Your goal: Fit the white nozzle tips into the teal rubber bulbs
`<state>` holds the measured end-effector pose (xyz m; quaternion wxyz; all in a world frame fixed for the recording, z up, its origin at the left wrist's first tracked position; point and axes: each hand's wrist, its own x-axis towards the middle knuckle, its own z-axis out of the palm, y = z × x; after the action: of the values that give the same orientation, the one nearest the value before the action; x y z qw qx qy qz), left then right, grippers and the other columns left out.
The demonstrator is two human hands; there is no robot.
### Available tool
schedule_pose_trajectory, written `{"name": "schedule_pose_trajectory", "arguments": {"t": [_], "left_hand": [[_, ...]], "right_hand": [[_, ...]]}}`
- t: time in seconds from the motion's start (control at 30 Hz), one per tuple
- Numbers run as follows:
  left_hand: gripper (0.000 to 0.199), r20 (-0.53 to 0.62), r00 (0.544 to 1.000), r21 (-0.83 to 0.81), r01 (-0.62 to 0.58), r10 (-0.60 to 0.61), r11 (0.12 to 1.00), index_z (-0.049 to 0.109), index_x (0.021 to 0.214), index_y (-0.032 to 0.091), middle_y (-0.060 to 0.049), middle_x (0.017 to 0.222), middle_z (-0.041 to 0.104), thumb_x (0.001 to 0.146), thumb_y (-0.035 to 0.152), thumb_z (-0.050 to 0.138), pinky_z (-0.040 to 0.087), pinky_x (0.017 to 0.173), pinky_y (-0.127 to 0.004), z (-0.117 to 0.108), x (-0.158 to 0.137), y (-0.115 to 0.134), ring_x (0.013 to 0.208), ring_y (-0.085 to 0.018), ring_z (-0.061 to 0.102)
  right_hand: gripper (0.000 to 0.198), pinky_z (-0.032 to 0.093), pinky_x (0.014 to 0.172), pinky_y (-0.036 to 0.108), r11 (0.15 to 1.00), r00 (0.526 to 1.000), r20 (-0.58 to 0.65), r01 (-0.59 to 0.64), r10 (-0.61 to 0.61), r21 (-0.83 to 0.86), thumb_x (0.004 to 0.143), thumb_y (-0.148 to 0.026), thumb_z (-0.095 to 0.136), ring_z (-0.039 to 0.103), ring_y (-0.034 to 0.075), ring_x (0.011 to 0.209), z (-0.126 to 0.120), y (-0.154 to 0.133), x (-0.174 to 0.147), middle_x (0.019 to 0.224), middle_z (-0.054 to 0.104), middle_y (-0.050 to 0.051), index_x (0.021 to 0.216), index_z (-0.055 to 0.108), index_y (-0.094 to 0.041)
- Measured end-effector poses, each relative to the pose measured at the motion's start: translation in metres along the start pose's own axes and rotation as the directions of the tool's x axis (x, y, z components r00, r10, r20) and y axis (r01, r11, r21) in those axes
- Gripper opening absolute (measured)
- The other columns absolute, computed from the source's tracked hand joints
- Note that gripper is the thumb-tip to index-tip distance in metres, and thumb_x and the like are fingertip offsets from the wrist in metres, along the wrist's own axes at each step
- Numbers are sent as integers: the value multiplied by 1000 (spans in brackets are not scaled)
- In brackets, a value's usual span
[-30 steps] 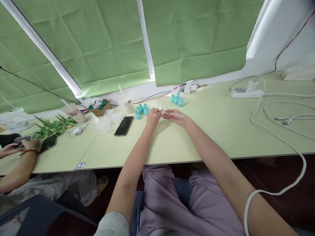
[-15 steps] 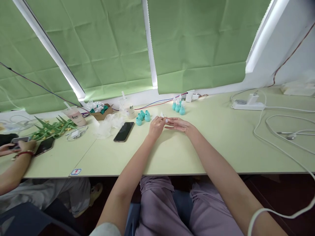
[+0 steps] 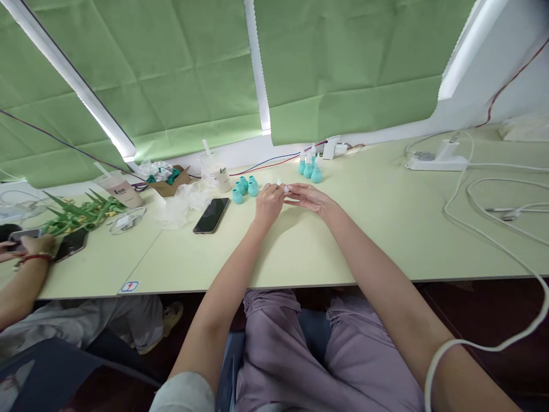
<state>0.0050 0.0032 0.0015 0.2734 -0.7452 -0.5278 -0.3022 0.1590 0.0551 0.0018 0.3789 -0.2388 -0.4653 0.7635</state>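
My left hand [image 3: 269, 203] and my right hand [image 3: 309, 197] meet above the table, closed on a small white plastic piece [image 3: 286, 189] between their fingertips. A bit of white also shows above the left fingers; whether it is the same piece is unclear. Several teal rubber bulbs [image 3: 242, 186] with open necks stand just left of my left hand. Beyond my right hand, several teal bulbs with white nozzles [image 3: 316, 171] stand upright in a group.
Left of my arms lie a black phone [image 3: 211, 216], a crumpled plastic bag [image 3: 180, 206], a drink cup [image 3: 221, 178] and a small cardboard box [image 3: 174, 186]. Further left, another person's hand [image 3: 36, 246] holds a phone. A power strip [image 3: 437, 164] and white cables [image 3: 484, 246] lie to the right.
The view has tipped slightly, so the table sits higher in the picture. My fingers have shifted a little around the white piece; the hands stay together.
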Motion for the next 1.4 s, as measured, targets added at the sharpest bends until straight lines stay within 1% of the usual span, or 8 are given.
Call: {"name": "schedule_pose_trajectory", "arguments": {"t": [0.17,0.3,0.53,0.7,1.07,1.2,1.3,1.4], "left_hand": [[30,27,999,32,28,-29,999,67,96,16,-5,76,61,94,34,43,37,68,-28,2,-2,-5,76,-16,52],[31,-2,999,19,48,-48,999,67,103,17,-5,76,62,93,37,44,38,68,-27,3,-2,-7,77,-16,53],[34,-32,998,-39,59,-60,997,67,104,18,-5,78,63,92,41,45,39,70,-27,5,-2,-8,76,-16,53],[37,-36,997,-66,70,-72,995,66,104,18,-4,77,61,92,44,42,39,70,-27,7,-2,-8,77,-15,54],[34,3,993,-83,114,-114,990,67,107,20,-4,77,61,93,41,44,39,70,-27,9,-2,-8,77,-16,53],[34,-34,996,-88,83,-87,993,68,105,20,-4,76,61,93,40,44,39,69,-27,12,-4,-9,76,-16,52],[35,-69,997,-89,40,-47,995,67,106,19,-4,76,61,94,38,41,39,68,-26,14,-6,-9,76,-16,51],[35,-92,996,-80,-3,-4,997,66,108,18,-5,76,61,96,34,38,39,67,-26,14,-6,-9,76,-16,51]], "right_hand": [[40,47,94,35,977,979,-125,139,-160,-159,45,-36,86,61,12,89,9,2,2,88,68,0,77,70,-20],[43,46,91,31,943,955,-123,238,-271,-231,41,-42,85,60,12,84,13,3,4,85,68,2,74,71,-18],[47,45,89,28,954,952,-176,211,-250,-211,40,-45,84,59,13,91,13,2,3,88,68,2,76,69,-18],[48,44,88,28,955,967,-131,186,-220,-231,44,-45,83,59,13,96,12,2,1,97,68,3,82,69,-19],[43,45,90,30,916,940,-118,275,-320,-292,45,-45,83,60,15,91,9,5,9,86,69,4,74,71,-17],[41,45,91,31,951,961,-149,195,-234,-238,44,-42,84,60,14,91,9,5,5,86,67,2,74,69,-18],[36,45,93,35,988,991,-80,94,-104,-123,49,-36,84,59,12,92,8,3,-1,90,66,0,76,67,-19],[33,43,98,39,1000,1000,10,9,-9,-16,52,-29,84,60,12,93,5,1,-4,88,66,-1,77,66,-19]]}}
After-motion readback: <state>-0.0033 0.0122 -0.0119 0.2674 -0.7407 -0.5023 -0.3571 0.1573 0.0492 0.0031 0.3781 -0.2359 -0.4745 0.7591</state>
